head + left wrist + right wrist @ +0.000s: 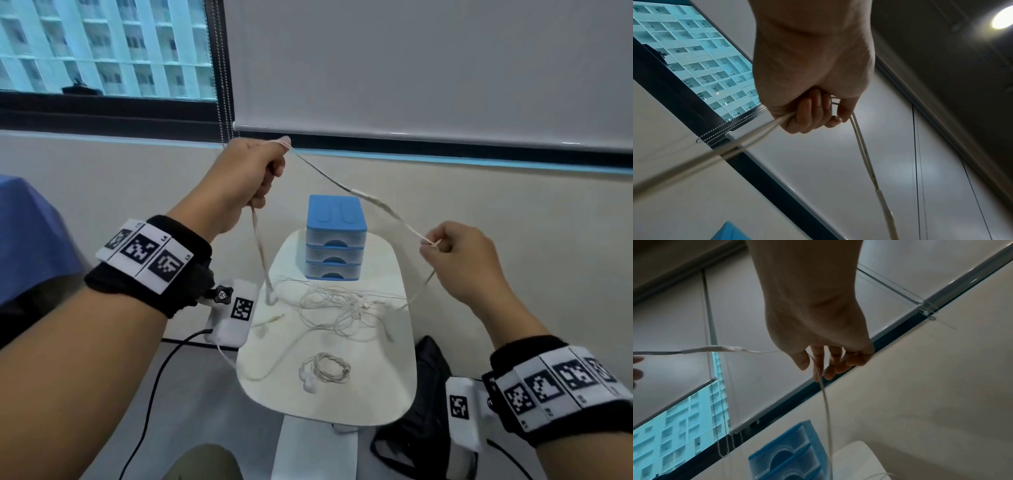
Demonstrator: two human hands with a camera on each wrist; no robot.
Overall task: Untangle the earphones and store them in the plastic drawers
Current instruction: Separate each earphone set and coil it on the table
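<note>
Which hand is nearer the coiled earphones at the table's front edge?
Right, narrowly. The right hand pinches the cable up and right of the coiled earphones; the left hand grips it higher, far up-left.

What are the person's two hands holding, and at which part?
One thin white earphone cable: the left hand grips a doubled stretch in its fist, and the right hand pinches it farther along, past the inline remote.
</note>
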